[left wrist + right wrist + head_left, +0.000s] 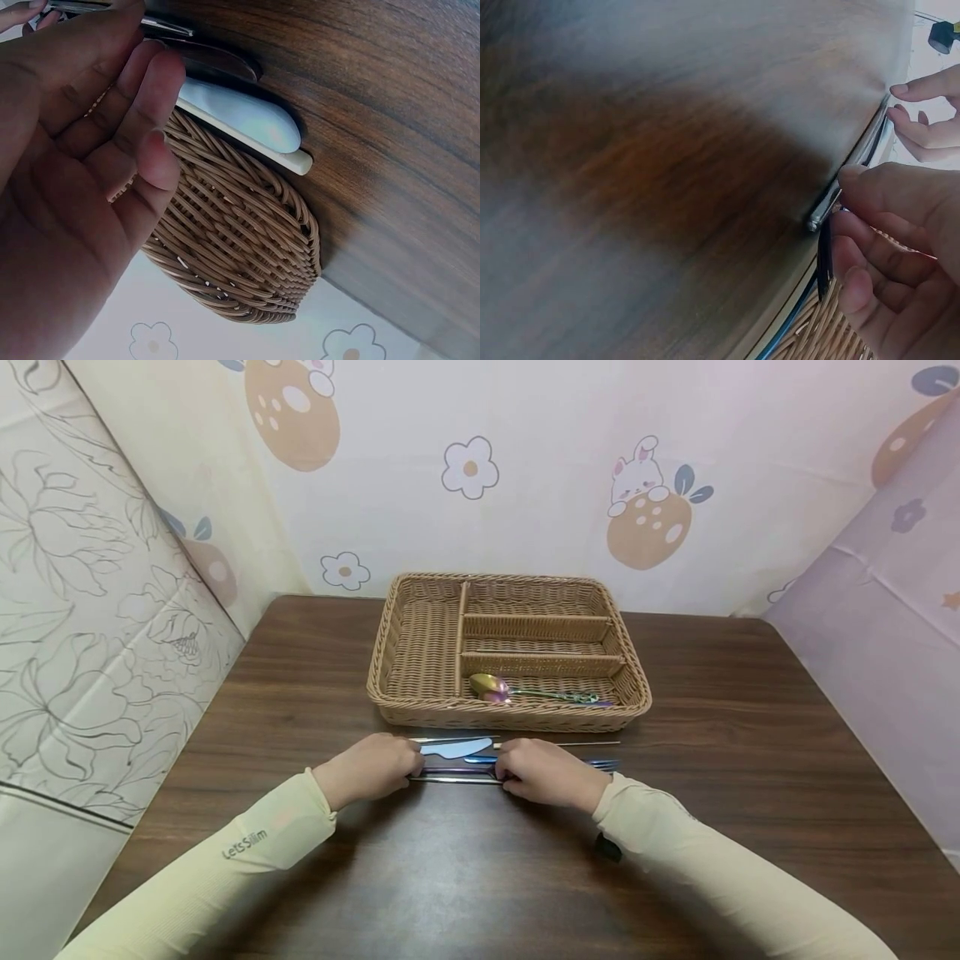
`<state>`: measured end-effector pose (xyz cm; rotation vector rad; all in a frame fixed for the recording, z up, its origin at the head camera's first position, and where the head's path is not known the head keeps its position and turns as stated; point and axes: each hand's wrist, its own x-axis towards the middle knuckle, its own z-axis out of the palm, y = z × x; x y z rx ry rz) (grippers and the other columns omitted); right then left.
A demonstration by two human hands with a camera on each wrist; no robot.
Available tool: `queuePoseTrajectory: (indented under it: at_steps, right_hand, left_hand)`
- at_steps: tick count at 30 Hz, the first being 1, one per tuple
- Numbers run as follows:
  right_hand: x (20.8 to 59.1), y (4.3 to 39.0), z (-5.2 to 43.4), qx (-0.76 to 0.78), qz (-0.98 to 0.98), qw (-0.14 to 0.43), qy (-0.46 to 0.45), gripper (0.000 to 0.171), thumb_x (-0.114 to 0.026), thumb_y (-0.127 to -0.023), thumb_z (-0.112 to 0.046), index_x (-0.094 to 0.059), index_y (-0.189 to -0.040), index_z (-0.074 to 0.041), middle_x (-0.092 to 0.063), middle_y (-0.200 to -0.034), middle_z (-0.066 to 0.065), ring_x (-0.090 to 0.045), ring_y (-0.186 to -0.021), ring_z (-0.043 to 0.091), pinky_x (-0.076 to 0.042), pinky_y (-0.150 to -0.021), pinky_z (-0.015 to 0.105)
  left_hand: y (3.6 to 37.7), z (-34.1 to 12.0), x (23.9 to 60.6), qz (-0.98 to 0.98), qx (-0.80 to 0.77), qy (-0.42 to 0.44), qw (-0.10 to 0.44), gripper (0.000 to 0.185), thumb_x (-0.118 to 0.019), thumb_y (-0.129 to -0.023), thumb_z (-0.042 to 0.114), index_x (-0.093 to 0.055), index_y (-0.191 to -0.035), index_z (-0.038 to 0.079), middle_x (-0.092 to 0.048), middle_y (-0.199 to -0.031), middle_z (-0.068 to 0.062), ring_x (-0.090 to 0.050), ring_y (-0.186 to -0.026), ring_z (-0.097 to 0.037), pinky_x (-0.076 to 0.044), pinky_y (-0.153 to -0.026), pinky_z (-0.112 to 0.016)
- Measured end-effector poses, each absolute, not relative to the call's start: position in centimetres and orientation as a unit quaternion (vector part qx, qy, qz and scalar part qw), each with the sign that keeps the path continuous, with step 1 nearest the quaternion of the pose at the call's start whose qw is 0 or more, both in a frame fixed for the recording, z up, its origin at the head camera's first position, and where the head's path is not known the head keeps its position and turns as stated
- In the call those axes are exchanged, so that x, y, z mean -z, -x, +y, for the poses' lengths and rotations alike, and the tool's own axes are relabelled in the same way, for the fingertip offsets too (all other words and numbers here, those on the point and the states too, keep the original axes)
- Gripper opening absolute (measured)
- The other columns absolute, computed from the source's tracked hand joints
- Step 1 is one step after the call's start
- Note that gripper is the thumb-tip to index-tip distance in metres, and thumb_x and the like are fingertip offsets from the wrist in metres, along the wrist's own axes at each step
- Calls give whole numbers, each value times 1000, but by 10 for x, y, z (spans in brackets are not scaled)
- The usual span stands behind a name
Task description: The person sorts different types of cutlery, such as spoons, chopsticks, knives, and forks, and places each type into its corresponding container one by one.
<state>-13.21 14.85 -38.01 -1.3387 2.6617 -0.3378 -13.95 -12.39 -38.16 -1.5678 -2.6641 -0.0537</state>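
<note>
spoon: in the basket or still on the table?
In. The spoon lies flat in the front compartment of the wicker basket, apart from both hands.

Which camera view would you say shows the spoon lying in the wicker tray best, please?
The head view: the spoon lies in full sight in the wicker tray's nearest long compartment. The left wrist view shows only the tray's outer wall, and the right wrist view only a corner of it; neither shows the spoon.

— What is under my hands?
— Dark wood-grain tabletop (750, 735), smooth with a soft sheen.

— And the cutlery?
— The chopsticks (457, 779) look like polished metal, glossy; the knife (456, 748) blade is pale blue and smooth. The spoon (491, 687) shines in rainbow tints.

— The basket (420, 710)?
— Woven tan wicker, rough and matt. My sleeves (247, 847) are soft, matt knit cloth.
</note>
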Motion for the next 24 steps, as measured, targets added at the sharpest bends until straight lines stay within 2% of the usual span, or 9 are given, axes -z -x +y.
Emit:
queuePoseTrajectory:
  at_steps: [11, 24]
  right_hand:
    - [383, 131, 145, 97, 894, 65, 434, 17, -70, -80, -6, -60, -70, -14, -49, -72, -7, -45, -60, 5, -43, -52, 21]
    - [385, 129, 144, 102, 893, 52, 436, 18, -66, -73, -4, -53, -67, -15, -44, -71, -7, -41, -58, 6, -37, -47, 20]
  left_hand:
    - [139, -123, 384, -857, -5, 514, 40, 21, -82, -67, 14, -61, -64, 14, -58, -69, 2, -60, -65, -17, -47, -57, -32]
    - [137, -121, 384, -856, -1, 515, 48, 20, -72, -71, 5, -57, -61, 12, -56, -63, -1, -58, -59, -19, -46, -52, -34]
